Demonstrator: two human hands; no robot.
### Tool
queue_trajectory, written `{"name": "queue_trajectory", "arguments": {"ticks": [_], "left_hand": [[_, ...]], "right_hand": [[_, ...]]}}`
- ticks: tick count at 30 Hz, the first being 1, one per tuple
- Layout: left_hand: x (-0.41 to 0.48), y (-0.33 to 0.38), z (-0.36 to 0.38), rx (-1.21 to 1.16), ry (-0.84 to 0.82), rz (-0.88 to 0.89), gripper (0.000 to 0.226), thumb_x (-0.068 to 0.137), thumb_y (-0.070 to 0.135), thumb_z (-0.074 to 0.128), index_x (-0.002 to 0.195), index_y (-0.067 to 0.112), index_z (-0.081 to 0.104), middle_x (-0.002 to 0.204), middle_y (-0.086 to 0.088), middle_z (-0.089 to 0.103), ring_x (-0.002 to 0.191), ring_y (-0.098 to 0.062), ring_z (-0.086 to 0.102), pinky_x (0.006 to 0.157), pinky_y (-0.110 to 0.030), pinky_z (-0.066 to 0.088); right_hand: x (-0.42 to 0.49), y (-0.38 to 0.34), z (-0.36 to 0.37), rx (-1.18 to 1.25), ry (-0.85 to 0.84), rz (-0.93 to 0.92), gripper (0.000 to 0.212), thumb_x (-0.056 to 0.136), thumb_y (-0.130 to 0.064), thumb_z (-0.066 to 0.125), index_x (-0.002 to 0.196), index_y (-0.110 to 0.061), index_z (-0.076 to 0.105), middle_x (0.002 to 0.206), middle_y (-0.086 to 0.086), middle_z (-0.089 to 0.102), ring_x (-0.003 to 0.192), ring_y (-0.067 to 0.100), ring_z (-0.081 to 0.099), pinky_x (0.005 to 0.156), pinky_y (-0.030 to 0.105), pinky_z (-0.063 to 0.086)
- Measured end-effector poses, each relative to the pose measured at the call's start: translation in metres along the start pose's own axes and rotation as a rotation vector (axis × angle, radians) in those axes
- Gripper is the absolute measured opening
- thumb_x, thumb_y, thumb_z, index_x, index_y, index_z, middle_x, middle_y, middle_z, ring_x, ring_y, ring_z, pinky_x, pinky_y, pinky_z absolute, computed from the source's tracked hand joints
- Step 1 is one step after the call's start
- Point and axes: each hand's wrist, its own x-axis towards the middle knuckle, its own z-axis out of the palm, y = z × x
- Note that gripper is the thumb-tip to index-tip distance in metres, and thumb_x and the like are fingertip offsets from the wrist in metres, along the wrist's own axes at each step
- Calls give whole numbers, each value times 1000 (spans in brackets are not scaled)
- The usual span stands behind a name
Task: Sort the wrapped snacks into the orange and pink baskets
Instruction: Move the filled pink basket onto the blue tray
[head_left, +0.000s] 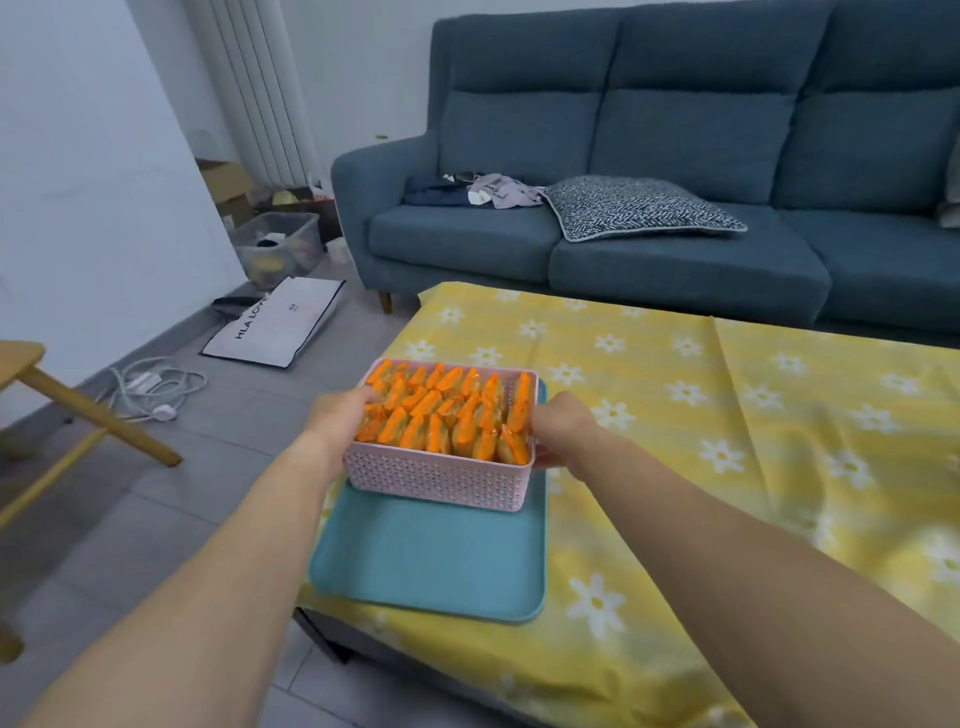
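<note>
The left hand curls over the left rim of the pink basket and the right hand clasps its right wall, the basket packed with orange wrapped snacks at the far end of the teal tray on the flowered tablecloth

left grip: bare | right grip: bare | forearms: bare, seemingly to frame edge

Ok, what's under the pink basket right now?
A blue tray lies under the pink basket, on the yellow flowered tablecloth. The left hand and right hand hold its sides. The basket covers the tray's far part, so whether it rests there or is lifted cannot be told.
</note>
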Motion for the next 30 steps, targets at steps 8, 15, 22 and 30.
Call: {"name": "queue_trajectory", "arguments": {"ticks": [8,15,22,30], "left_hand": [[16,-2,10,46,-168,80,16,84,28,64,97,17,65,110,-12,73,87,-24,68,77,-34,50],[-22,7,45,462,163,498,48,88,40,54,133,23,56,135,-7,55,127,-28,52,101,-44,45],[-114,33,148,587,-58,720,36,90,32,54,121,16,64,130,-8,61,120,-27,55,96,-42,46],[-224,56,302,752,-386,810,43,91,36,55,132,22,59,140,3,50,118,-20,57,101,-36,46]], "right_hand": [[34,2,-5,115,28,-92,18,75,-16,52,85,-9,66,84,12,68,85,33,66,77,49,55],[-5,4,-38,-171,-4,-154,30,98,-15,49,115,7,60,101,14,60,93,26,51,80,39,46],[-41,51,-150,-347,14,-139,31,101,-25,54,125,-8,63,99,8,61,84,22,55,73,35,49],[-97,134,-343,-282,386,-113,28,96,-13,56,101,12,66,80,12,56,74,23,48,67,33,39]]}}
